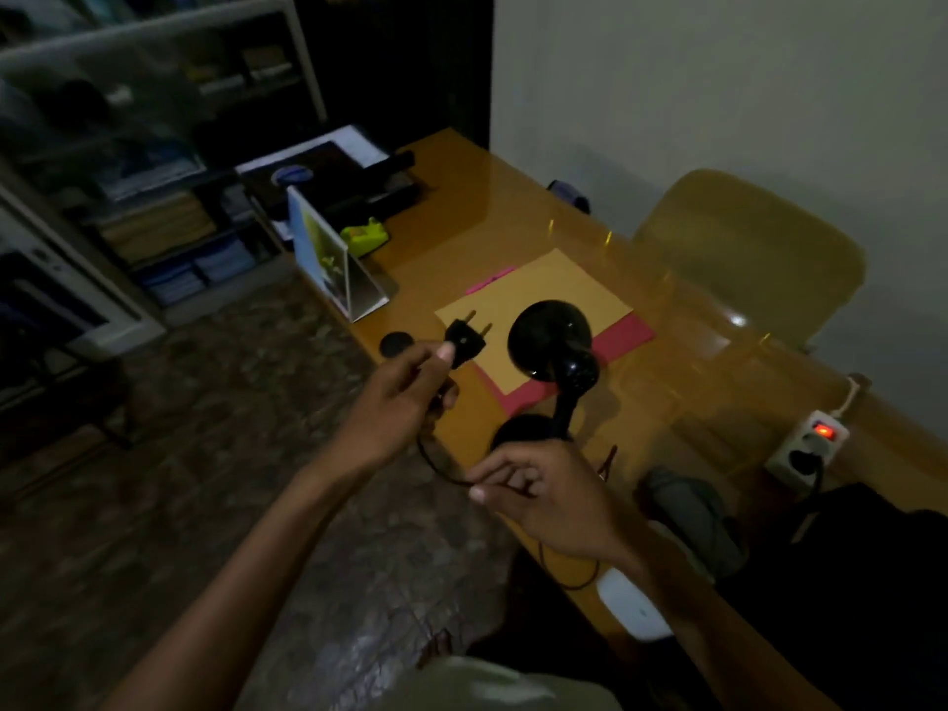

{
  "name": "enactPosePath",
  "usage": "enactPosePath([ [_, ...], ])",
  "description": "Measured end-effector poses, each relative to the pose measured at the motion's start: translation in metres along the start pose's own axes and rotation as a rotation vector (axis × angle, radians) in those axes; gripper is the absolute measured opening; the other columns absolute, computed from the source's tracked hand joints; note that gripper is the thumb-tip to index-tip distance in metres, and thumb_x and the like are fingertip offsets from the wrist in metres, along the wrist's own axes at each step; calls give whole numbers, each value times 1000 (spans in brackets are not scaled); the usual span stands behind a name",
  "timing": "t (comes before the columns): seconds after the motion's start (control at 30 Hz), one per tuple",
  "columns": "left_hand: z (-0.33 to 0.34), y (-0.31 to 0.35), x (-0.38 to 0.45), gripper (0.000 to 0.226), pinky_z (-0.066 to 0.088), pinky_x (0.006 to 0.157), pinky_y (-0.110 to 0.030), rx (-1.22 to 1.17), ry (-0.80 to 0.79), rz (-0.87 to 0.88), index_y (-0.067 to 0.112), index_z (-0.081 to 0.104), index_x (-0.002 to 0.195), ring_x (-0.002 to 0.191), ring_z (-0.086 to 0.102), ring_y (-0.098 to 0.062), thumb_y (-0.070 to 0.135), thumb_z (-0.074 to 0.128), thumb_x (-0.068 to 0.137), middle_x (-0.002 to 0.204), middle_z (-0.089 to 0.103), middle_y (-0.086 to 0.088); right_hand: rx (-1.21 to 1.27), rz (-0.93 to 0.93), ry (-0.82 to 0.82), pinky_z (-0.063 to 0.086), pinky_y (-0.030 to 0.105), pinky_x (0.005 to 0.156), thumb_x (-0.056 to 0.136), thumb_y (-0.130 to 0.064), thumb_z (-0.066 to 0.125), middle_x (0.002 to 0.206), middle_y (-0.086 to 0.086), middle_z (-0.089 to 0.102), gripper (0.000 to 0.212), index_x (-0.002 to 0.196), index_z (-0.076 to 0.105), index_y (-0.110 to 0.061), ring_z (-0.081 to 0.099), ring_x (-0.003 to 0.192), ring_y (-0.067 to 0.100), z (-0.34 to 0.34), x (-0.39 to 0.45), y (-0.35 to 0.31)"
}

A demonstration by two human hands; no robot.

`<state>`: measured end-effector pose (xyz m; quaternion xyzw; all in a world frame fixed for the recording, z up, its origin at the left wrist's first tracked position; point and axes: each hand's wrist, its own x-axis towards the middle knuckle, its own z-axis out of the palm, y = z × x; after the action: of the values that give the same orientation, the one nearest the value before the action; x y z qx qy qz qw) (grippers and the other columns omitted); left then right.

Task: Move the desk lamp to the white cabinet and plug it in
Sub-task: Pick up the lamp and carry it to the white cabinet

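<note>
**Loose cord is the main hazard before the lamp leaves the desk**

Dim light covers the wooden desk and patterned floor. One left hand pinches the black plug, its 2 pins free in the air. Its partner, the right hand, is closed around the desk lamp at its stem, above the desk edge. Slack cord loops between both hands and could snag or trip once carried. Whether the base touches the desk is unclear. No white cabinet is identifiable; the shelving at left is blurred.
</note>
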<state>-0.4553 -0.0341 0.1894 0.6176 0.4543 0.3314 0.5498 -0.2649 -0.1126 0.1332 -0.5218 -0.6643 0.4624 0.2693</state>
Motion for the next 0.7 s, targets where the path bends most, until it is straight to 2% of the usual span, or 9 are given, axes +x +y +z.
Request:
enactPosePath([
  [0.07,-9,-30,-15,24,39,52,-16,7,79,-73,25,63,97,52,48,-1,36,43,104,67,57,11,-19,-6,-3,55,24,74,94,-33,70,86,-32,64,11,97,69,-43,64,87,0,22,12,-1],
  [0.17,-9,-70,-33,25,43,59,-21,-3,249,-199,29,60,93,61,58,4,23,40,106,78,63,7,-59,-31,90,49,17,61,93,-27,70,84,-18,67,16,84,65,-39,63,77,2,48,30,2],
  [0.27,-6,-92,-44,25,52,64,-30,-218,344,-389,25,57,94,83,68,-15,25,37,108,95,71,-3,-110,-113,112,46,8,57,93,-18,71,101,-15,71,20,83,63,-34,62,76,-5,70,40,7],
  [0.33,-8,-99,-48,25,56,63,-32,-408,371,-427,22,57,99,81,72,-20,27,35,108,92,76,-6,-133,-139,90,46,4,61,94,-21,70,104,-14,71,18,86,62,-35,60,77,-8,82,40,12],
  [0.4,-11,-104,-52,26,59,58,-30,-506,393,-402,19,58,104,70,75,-17,28,34,108,74,77,-3,-124,-148,116,46,6,62,95,-26,68,95,-13,69,10,90,64,-33,60,77,-6,90,35,20],
  [0.47,-16,-108,-57,29,56,50,-24,-502,419,-371,17,59,105,52,68,-12,29,33,108,57,69,2,-84,-148,254,46,9,61,96,-27,66,91,-12,68,4,93,66,-29,62,78,1,89,26,30],
  [0.53,-22,-113,-59,33,50,43,-23,-444,435,-352,17,61,103,40,53,-10,33,33,108,50,58,5,-70,-99,477,47,14,62,95,-25,67,85,-11,67,4,92,67,-28,62,76,5,80,15,43],
  [0.63,-36,-117,-60,41,37,38,-21,-287,451,-337,19,66,101,37,39,-8,43,32,106,52,49,5,-62,129,823,49,26,55,89,-23,71,74,-10,63,22,82,58,-38,60,66,10,53,4,70],
  [0.7,-45,-117,-59,43,32,42,-21,-123,477,-300,24,67,102,42,39,-9,47,31,105,58,47,1,-95,297,919,46,26,54,84,-25,71,80,-9,63,25,81,51,-40,62,70,15,34,3,94],
])
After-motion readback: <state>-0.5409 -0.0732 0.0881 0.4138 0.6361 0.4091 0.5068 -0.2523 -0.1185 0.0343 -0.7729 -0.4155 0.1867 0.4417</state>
